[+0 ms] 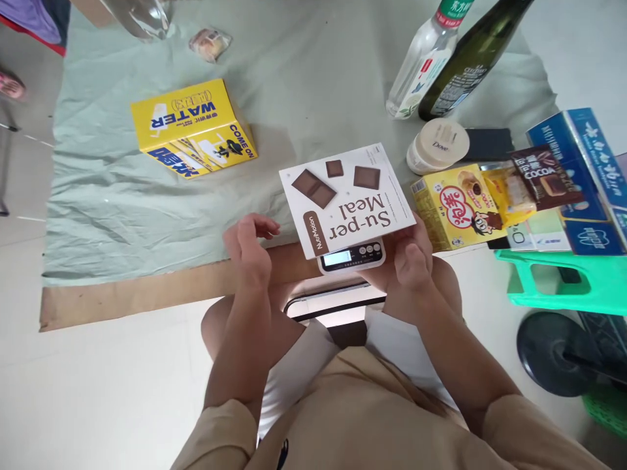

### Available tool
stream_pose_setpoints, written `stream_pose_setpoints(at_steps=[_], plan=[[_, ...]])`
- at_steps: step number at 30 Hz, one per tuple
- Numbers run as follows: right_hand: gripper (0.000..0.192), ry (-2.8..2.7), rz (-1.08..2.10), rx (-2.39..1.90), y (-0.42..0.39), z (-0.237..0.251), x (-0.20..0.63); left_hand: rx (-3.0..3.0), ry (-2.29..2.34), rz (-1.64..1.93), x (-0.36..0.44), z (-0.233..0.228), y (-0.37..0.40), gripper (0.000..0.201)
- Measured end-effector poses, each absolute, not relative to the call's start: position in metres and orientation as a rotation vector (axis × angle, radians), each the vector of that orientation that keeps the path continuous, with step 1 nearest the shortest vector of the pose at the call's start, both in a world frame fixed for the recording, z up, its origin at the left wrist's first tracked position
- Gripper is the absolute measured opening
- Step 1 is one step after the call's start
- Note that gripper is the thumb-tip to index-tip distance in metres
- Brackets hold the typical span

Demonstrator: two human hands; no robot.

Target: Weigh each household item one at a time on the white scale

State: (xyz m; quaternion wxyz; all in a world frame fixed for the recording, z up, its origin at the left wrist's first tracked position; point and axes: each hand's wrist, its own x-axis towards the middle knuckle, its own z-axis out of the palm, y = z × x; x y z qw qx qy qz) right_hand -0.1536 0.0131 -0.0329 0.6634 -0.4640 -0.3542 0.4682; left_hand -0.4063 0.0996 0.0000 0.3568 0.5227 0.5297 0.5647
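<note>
A white Su-per Meal box [350, 196] with chocolate squares printed on it lies flat on a small kitchen scale [353, 256]. Only the scale's front shows, with its lit display and buttons; the figures are too faint to read. My left hand [249, 245] rests at the table edge left of the box, apart from it, with fingers loosely bent and nothing in them. Close by the box's near right corner is my right hand [414, 258], its fingers loosely curled and partly hidden. Whether it touches the box I cannot tell.
A yellow carton [193, 130] stands left on the green cloth [304, 78], a wrapped snack [210, 44] behind it. To the right are a clear bottle [421, 65], a green bottle [465, 65], a Dove jar [438, 145], snack packs [460, 205], a blue box [578, 183] and a green stool [543, 277].
</note>
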Motion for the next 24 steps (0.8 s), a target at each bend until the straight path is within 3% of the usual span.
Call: stream_pose_setpoints(at_steps=[5,11,15,24], plan=[[0.055,-0.779,0.975,-1.043,0.018,-0.044,-0.157,1.278,1.352,1.394,-0.401,0.006,0.104,0.055],[0.043,-0.758,0.983,-0.996,0.021,-0.036,-0.153,1.432,1.283,1.353,-0.382,0.008,0.102,0.073],[0.045,-0.749,0.995,-0.995,0.021,-0.038,-0.151,1.458,1.274,1.31,-0.38,0.006,0.102,0.078],[0.044,-0.737,0.989,-1.119,0.021,-0.036,-0.151,1.339,1.374,1.168,-0.381,0.011,0.1,0.071]])
